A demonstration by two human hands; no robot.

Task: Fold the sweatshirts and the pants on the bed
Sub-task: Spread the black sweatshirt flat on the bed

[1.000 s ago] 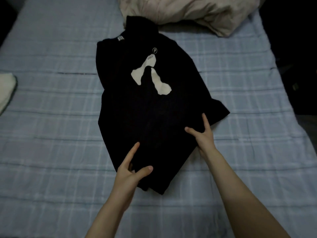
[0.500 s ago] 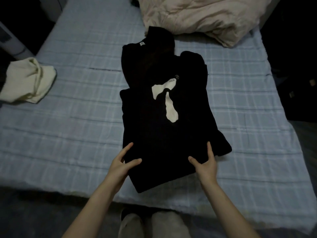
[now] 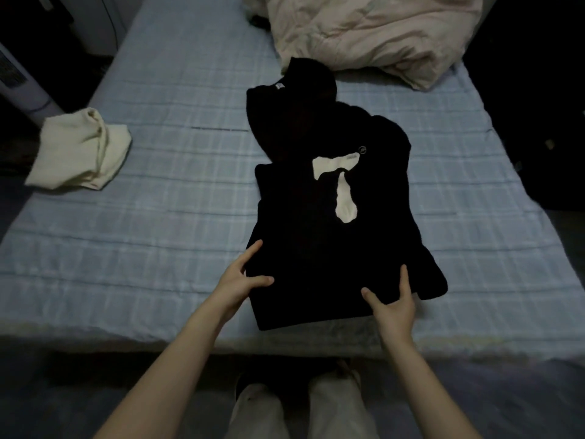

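The black sweatshirt (image 3: 332, 223) lay crooked a moment ago. Now it sits straighter and closer to the near edge of the bed (image 3: 158, 217), with its top part bunched in. On its bottom corners, the left hand (image 3: 240, 280) and right hand (image 3: 392, 305) each spread thumb and first finger wide on top. Their other fingers are hidden, so I can't tell if they hold it. I think it's lined up for folding upward. A cream garment (image 3: 79, 150) waits at the bed's left edge.
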